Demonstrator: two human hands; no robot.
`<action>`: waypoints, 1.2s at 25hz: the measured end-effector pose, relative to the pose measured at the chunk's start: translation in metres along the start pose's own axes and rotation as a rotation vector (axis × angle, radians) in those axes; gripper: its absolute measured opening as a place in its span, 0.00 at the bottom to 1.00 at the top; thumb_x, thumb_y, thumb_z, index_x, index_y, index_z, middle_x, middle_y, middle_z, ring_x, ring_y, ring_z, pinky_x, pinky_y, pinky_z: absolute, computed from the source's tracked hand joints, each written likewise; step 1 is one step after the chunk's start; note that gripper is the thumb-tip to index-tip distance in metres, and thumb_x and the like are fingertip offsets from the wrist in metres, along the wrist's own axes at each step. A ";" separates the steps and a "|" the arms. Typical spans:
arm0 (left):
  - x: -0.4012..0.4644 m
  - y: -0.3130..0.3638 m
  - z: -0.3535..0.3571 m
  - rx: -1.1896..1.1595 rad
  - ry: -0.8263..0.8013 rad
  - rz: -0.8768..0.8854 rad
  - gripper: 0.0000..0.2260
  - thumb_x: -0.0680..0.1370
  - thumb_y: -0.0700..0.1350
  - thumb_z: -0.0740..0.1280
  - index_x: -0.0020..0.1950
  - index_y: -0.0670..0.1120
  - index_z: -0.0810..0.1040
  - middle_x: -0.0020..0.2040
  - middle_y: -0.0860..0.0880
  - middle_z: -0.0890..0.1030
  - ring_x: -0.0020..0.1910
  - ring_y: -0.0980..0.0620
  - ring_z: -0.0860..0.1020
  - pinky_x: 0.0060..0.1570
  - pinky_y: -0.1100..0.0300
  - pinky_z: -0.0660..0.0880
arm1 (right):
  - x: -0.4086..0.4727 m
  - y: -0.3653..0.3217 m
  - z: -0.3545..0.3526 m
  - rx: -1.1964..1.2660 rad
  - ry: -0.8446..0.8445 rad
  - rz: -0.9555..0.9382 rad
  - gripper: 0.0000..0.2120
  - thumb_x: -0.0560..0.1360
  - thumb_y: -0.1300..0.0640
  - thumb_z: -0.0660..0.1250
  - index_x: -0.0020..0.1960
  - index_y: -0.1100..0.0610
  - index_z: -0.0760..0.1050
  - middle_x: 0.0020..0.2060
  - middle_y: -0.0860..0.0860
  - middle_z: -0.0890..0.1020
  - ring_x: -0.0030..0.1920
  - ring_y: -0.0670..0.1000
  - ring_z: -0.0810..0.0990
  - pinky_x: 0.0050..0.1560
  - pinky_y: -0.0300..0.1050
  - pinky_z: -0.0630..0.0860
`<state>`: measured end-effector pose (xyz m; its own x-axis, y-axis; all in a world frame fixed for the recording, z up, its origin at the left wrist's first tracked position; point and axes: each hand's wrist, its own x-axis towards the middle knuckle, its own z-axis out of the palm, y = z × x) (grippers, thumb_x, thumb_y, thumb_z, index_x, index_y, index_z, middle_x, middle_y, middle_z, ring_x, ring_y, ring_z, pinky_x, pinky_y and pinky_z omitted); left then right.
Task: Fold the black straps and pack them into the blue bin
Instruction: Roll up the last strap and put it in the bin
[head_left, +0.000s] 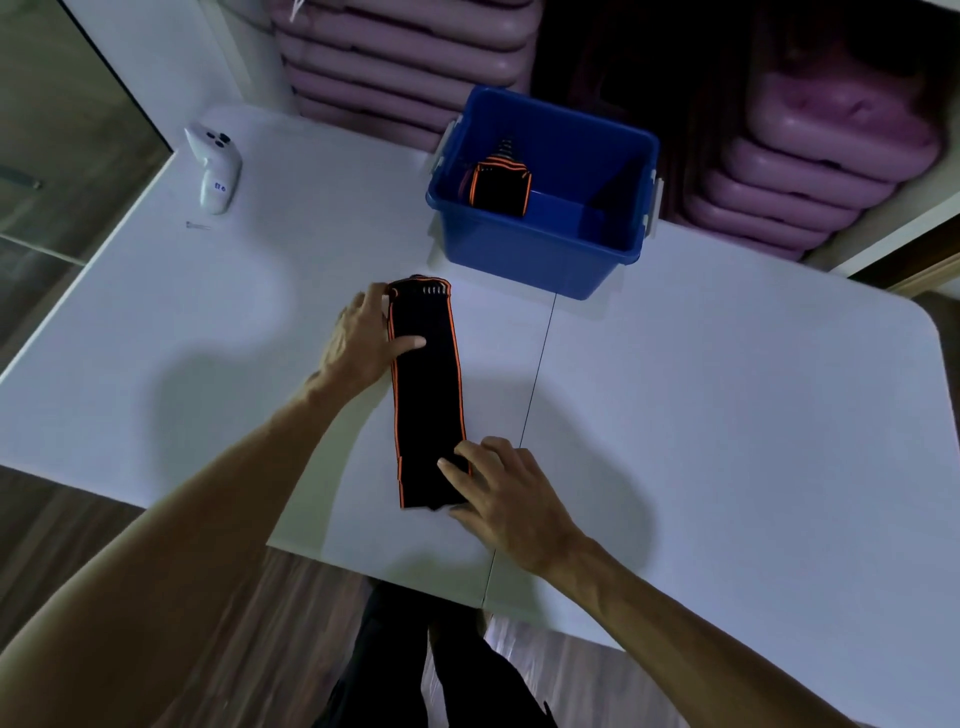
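A black strap (426, 395) with orange edges lies folded lengthwise on the white table (727, 415), running from near the bin toward me. My left hand (363, 340) grips its far end, thumb laid across the top. My right hand (506, 488) presses and pinches its near end at the right corner. The blue bin (540, 249) stands just beyond the strap, and folded black straps (501, 187) with orange trim stand against its left inner wall.
A white game controller (215, 166) lies at the table's far left, with a small pin (197, 225) beside it. Stacked pink cases (831, 156) fill the shelves behind the bin. The table's near edge is notched in front of my legs.
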<state>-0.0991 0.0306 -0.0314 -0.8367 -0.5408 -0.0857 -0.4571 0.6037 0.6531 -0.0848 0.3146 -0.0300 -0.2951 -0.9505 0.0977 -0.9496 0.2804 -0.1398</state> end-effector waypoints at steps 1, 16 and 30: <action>0.000 -0.003 0.001 -0.027 0.025 -0.018 0.28 0.70 0.51 0.74 0.63 0.44 0.68 0.43 0.45 0.78 0.42 0.42 0.77 0.41 0.51 0.72 | 0.001 0.000 0.000 0.005 -0.001 -0.013 0.27 0.72 0.46 0.73 0.67 0.55 0.72 0.61 0.54 0.76 0.58 0.56 0.74 0.50 0.50 0.77; -0.186 0.005 -0.001 0.165 -0.093 0.516 0.20 0.76 0.55 0.68 0.61 0.43 0.77 0.58 0.46 0.77 0.56 0.48 0.76 0.54 0.54 0.76 | 0.011 0.016 0.003 0.100 0.015 -0.140 0.24 0.78 0.49 0.67 0.68 0.61 0.72 0.59 0.55 0.78 0.60 0.56 0.74 0.51 0.51 0.76; -0.141 0.023 0.008 -0.225 0.132 -0.075 0.12 0.75 0.43 0.70 0.57 0.45 0.74 0.43 0.47 0.81 0.35 0.53 0.80 0.34 0.69 0.74 | 0.079 0.022 -0.017 0.705 -0.068 0.321 0.06 0.82 0.52 0.61 0.56 0.53 0.72 0.43 0.48 0.77 0.42 0.48 0.77 0.43 0.42 0.73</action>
<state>0.0059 0.1261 -0.0102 -0.7502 -0.6593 -0.0509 -0.4252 0.4220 0.8007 -0.1304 0.2481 -0.0091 -0.5154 -0.8497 -0.1114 -0.5202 0.4135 -0.7472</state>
